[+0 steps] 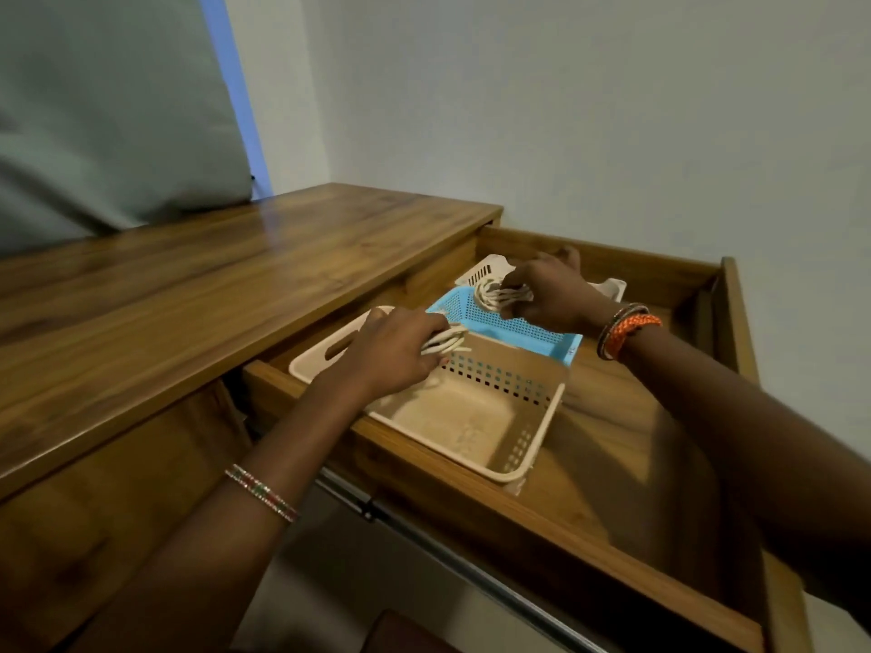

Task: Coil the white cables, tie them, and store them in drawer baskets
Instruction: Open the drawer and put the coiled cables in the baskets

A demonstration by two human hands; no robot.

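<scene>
Gripping coiled cable (445, 344) in L hand (391, 355) over beige basket (471, 417), R hand (551, 294) pinching 2nd coil (492, 296)

A wooden desk (235, 285) stands against a pale wall (565, 110), with a grey curtain (108, 110) at left.

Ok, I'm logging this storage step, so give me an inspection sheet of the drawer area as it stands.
Surface: wooden desk top, open drawer pulled out below it.
Job's things: beige basket, blue basket, white basket, in a row in the drawer.
Clutter: nothing seen.
Grippers: left hand grips a cable coil over the beige basket; right hand grips another coil over the blue basket.
Cables: both white, bundled; ties not discernible.
Surroundings: pale wall, grey cushion.
</scene>
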